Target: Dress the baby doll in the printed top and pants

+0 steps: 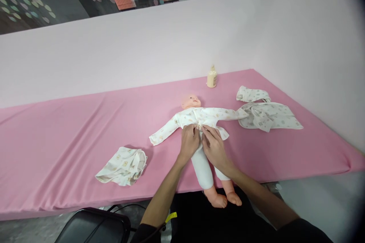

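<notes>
A baby doll (203,169) lies on its back on the pink-covered table, its head away from me and its feet over the near edge. It wears a white printed long-sleeved top (211,114) with both sleeves spread out. My left hand (190,139) and my right hand (212,144) meet at the front of the top, over the doll's belly. The fingers of both are pinched on the top's front edges. Whether a tie or a snap is between the fingertips is too small to make out.
Folded printed baby trousers (122,165) lie at the left. More printed baby clothes (273,115) lie at the right, touching the doll's sleeve. A cream pump bottle (211,77) stands near the wall. A black chair (94,226) is at the table's front edge (85,208).
</notes>
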Demonstrator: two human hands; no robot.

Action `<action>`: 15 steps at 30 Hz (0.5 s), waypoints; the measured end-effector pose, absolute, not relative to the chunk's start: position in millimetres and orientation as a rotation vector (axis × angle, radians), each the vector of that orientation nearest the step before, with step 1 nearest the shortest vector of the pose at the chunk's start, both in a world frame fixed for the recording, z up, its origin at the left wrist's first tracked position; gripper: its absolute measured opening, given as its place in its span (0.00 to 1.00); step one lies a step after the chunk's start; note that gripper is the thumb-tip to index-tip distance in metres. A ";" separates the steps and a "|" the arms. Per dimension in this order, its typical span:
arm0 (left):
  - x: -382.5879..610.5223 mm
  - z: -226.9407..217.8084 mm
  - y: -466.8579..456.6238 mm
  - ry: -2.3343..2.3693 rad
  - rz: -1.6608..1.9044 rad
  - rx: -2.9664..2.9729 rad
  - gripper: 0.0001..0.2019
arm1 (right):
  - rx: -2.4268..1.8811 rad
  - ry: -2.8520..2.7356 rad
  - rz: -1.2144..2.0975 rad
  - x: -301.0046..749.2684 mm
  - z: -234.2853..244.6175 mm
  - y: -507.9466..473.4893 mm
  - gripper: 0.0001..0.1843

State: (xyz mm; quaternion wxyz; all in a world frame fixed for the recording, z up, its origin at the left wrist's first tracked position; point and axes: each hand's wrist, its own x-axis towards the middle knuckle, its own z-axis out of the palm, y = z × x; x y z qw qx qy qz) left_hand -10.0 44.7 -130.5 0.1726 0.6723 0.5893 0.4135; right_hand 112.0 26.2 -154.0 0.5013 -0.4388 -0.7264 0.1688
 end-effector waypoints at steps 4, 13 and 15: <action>-10.1 -129.2 45.3 1.708 1.196 1.822 0.15 | -1.042 -1.731 0.502 114.5 -156.3 27.4 0.23; -5.7 -140.4 33.1 1.910 1.241 1.870 0.11 | -1.080 -1.645 0.819 125.0 -155.0 28.4 0.21; -16.9 -144.7 19.1 1.931 1.245 1.958 0.10 | -1.097 -1.669 0.742 132.6 -155.1 24.2 0.20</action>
